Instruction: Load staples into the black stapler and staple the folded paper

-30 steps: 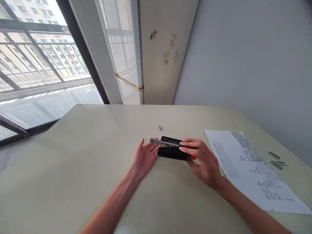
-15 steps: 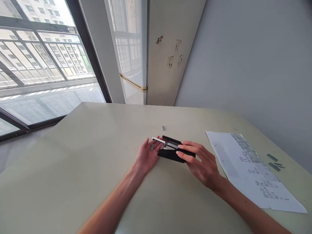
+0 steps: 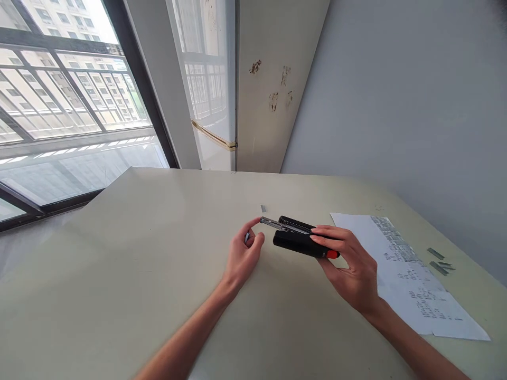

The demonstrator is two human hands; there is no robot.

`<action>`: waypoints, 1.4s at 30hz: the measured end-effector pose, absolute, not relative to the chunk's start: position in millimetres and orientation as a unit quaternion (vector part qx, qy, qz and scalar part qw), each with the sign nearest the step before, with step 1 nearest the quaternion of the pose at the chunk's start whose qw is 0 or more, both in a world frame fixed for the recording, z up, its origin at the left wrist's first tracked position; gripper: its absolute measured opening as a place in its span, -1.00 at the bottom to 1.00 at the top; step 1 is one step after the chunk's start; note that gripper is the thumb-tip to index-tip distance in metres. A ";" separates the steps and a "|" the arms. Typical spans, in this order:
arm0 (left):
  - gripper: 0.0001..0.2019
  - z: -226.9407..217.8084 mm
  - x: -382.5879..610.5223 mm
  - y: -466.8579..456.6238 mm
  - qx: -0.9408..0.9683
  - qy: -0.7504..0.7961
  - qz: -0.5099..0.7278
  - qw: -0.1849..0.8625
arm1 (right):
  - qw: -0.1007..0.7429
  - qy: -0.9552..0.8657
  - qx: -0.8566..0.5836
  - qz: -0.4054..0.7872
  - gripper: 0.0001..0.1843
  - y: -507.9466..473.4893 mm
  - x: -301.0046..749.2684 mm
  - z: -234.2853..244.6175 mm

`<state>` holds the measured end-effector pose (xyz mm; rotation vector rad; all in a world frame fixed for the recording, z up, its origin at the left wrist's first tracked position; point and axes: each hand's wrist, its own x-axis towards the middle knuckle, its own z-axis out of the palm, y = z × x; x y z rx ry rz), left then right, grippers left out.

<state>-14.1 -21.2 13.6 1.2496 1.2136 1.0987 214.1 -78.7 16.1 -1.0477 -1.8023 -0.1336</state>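
Note:
A black stapler (image 3: pixel 295 245) with a red patch at its rear lies in the grip of my right hand (image 3: pixel 352 264), held above the table. It is hinged wide, and its metal staple tray (image 3: pixel 273 224) points left, out from between the two black halves. My left hand (image 3: pixel 244 258) touches the tray's tip with its outstretched index finger. Its other fingers curl around a small grey strip of staples (image 3: pixel 247 237), of which only one end shows.
A pale table (image 3: pixel 178 253) spreads beneath both hands. Beyond the stapler lies a short staple strip (image 3: pixel 263 208). To the right are a printed paper sheet (image 3: pixel 396 285) with rows of staples along its upper edge and several loose staple strips (image 3: pixel 439 268).
My right hand has shifted the stapler right and turned it, bringing its red patch into view. My left hand has closed from an open palm around the staple strip, index finger now at the tray's tip.

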 end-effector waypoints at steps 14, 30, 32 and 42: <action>-0.52 5.4 -14.7 -18.2 0.555 0.473 0.389 0.563 | 0.494 -0.648 -0.571 0.100 -0.76 -56.5 202.4 2.1; -0.77 1.3 -27.3 4.8 0.100 0.303 0.537 0.781 | 0.479 -0.530 -0.678 0.174 -0.56 48.2 190.0 -27.3; -0.72 1.8 -27.4 5.8 0.081 0.301 0.537 0.784 | 0.479 -0.536 -0.672 0.178 -0.58 61.1 177.9 -32.9; -0.63 4.7 -27.0 5.9 0.060 0.293 0.535 0.790 | 0.495 -0.647 -0.570 0.108 -0.57 33.8 151.5 -10.6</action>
